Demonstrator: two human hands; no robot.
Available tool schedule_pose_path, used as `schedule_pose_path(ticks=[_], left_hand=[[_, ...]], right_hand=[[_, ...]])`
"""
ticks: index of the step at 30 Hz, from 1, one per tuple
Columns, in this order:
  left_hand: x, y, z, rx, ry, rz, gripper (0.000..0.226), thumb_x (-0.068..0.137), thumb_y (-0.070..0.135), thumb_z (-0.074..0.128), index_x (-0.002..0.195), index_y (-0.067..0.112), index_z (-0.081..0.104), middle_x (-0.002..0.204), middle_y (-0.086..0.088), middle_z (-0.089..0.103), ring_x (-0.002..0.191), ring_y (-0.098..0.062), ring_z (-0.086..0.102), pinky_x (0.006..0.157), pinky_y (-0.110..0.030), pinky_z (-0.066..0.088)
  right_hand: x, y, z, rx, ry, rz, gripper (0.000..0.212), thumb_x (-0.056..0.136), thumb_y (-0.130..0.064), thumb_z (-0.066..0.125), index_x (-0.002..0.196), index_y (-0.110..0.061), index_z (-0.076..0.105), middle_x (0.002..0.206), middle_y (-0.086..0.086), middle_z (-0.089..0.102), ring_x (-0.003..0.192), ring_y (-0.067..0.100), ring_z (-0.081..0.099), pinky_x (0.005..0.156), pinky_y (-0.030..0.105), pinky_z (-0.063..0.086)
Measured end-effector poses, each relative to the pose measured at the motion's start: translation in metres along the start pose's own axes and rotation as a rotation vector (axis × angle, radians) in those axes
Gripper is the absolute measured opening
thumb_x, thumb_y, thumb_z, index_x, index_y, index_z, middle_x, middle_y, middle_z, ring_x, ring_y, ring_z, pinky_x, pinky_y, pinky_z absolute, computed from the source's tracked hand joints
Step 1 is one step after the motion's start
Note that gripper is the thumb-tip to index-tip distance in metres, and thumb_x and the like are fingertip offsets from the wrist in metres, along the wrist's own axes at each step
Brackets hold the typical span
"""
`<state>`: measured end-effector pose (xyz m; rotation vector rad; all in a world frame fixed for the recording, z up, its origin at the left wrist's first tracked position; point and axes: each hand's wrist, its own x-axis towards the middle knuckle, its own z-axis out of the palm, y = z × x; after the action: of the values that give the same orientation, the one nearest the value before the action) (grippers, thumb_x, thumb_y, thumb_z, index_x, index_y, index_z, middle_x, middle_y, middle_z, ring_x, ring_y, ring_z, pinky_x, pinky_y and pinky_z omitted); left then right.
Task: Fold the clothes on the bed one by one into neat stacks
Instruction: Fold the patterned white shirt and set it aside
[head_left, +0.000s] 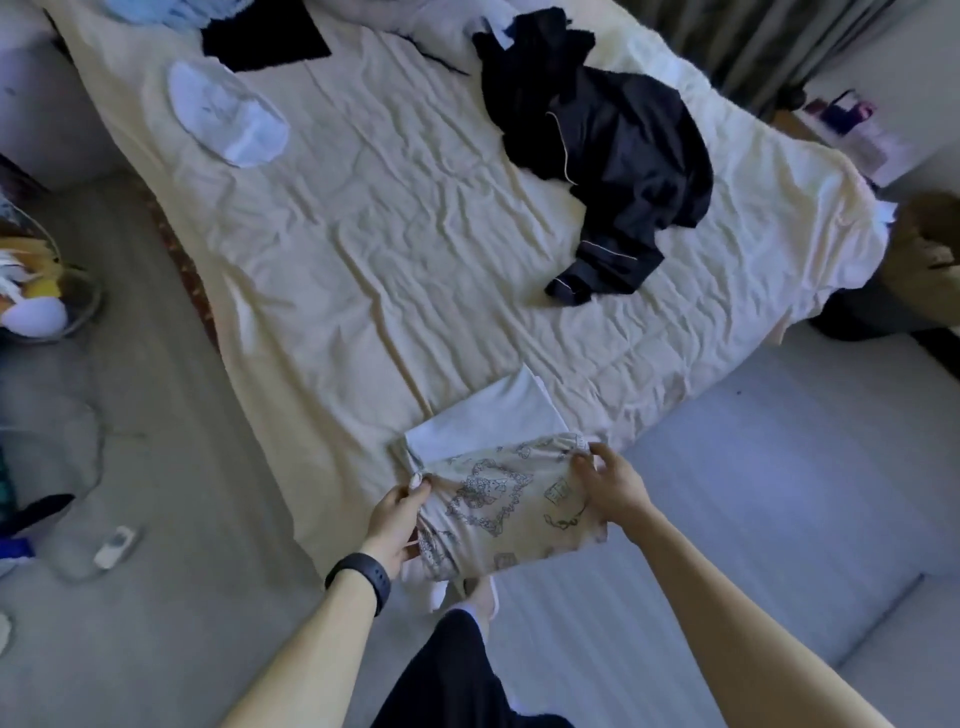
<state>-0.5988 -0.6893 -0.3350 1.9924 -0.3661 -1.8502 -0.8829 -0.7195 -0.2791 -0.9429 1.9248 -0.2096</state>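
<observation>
A folded beige garment with a dark line-drawn print (498, 509) is held over the near edge of the bed (363, 223). My left hand (397, 517) grips its left side and my right hand (608, 483) pinches its right side near the top corner. Under its far edge lies a folded white garment (483, 415) on the sheet. A crumpled dark pyjama piece with pale piping (608, 156) lies unfolded on the right half of the bed. A flat black piece (265, 41) and a white oval piece (228, 114) lie at the far left.
A cream wrinkled sheet covers the bed. A remote control (117, 545) lies on the grey floor at the left, near a basket of soft items (36, 291). A brown bag (930, 244) stands past the bed's right corner. Curtains (753, 41) hang at the far right.
</observation>
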Motion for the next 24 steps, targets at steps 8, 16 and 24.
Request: schedule_pose_path(ticks=[8, 16, 24], left_hand=[[0.055, 0.024, 0.024, -0.195, 0.147, -0.029, 0.035, 0.097, 0.045, 0.061, 0.124, 0.023, 0.056, 0.125, -0.005, 0.060, 0.117, -0.028, 0.056, 0.107, -0.051, 0.045], [0.100, 0.028, 0.040, -0.204, 0.275, -0.042, 0.050, 0.075, 0.067, 0.064, 0.103, 0.025, 0.065, 0.107, -0.008, 0.070, 0.101, -0.031, 0.067, 0.095, -0.051, 0.054], [0.117, 0.028, 0.060, -0.152, 0.524, 0.108, 0.040, 0.100, 0.049, 0.053, 0.086, 0.011, 0.055, 0.071, 0.001, 0.045, 0.062, -0.013, 0.042, 0.058, -0.026, 0.036]], right_hand=[[0.119, -0.055, 0.006, -0.161, -0.119, -0.061, 0.034, 0.103, -0.041, 0.050, 0.133, -0.026, 0.057, 0.105, 0.006, 0.068, 0.093, 0.026, 0.066, 0.081, 0.038, 0.054], [0.203, -0.056, 0.027, -0.258, -0.229, -0.084, 0.038, 0.104, -0.043, 0.046, 0.136, -0.026, 0.054, 0.097, 0.002, 0.067, 0.091, 0.026, 0.065, 0.082, 0.038, 0.052], [0.224, -0.038, 0.035, -0.271, -0.197, -0.178, 0.043, 0.101, -0.051, 0.047, 0.135, -0.025, 0.053, 0.116, 0.000, 0.064, 0.102, 0.023, 0.063, 0.091, 0.040, 0.051]])
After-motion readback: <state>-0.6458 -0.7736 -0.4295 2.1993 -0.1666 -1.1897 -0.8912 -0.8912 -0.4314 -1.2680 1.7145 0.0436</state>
